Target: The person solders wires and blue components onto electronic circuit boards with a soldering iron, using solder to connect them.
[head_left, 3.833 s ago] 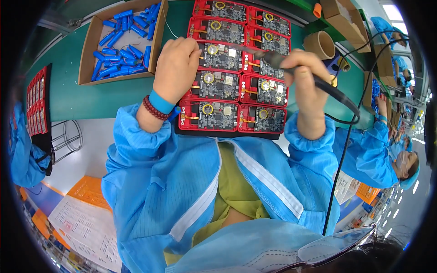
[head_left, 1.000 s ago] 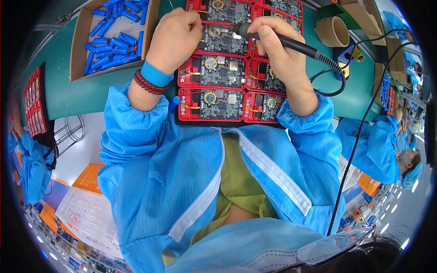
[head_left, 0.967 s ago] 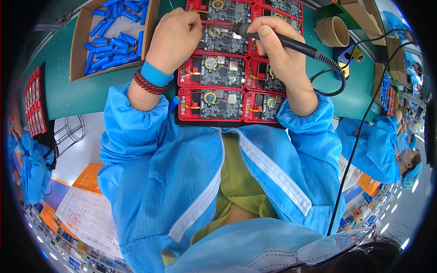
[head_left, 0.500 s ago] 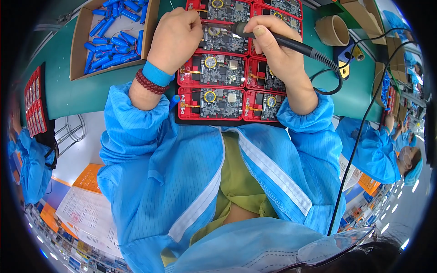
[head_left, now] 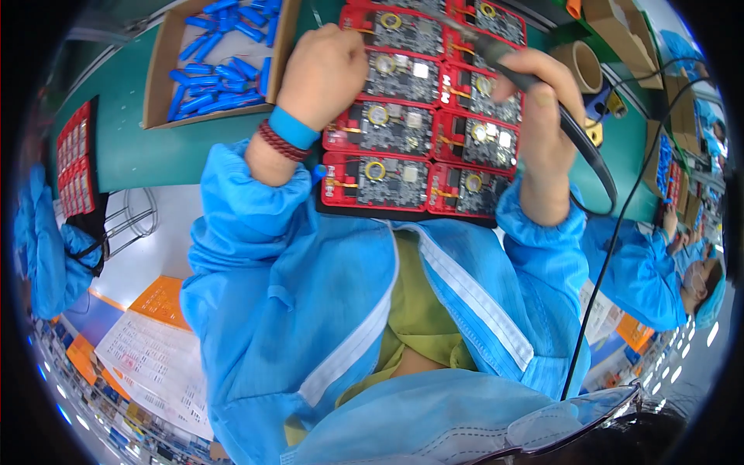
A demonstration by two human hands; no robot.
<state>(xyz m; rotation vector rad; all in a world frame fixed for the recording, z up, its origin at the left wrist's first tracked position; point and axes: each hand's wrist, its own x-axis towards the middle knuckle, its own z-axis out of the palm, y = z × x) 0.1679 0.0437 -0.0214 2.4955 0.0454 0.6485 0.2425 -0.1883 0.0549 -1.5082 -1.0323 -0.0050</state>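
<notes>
My right hand (head_left: 549, 108) grips a soldering iron (head_left: 587, 141) by its black handle; the tip end is smeared by motion over the upper circuit boards. My left hand (head_left: 324, 76) is closed at the left edge of the boards, fingers curled under, so what they hold is hidden. A thin wire-like strand (head_left: 316, 15) shows just beyond it. Under and between the hands lie several red cases (head_left: 377, 205) in two columns, each with a circuit board (head_left: 394, 183) bearing a yellow-ringed round part. A blue cylindrical cell (head_left: 318, 172) partly shows beside my left sleeve.
A cardboard box (head_left: 157, 85) of blue cylindrical cells stands left on the green table (head_left: 120, 159). At right are a cardboard tube ring (head_left: 590, 68), a blue-and-yellow holder (head_left: 595, 133) and the iron's looping black cable (head_left: 618, 225). Co-workers in blue sit on both sides.
My right hand has drawn the soldering iron rightward, away from my left hand. My left hand stays closed at the cases' left edge. The whole view has shifted a little.
</notes>
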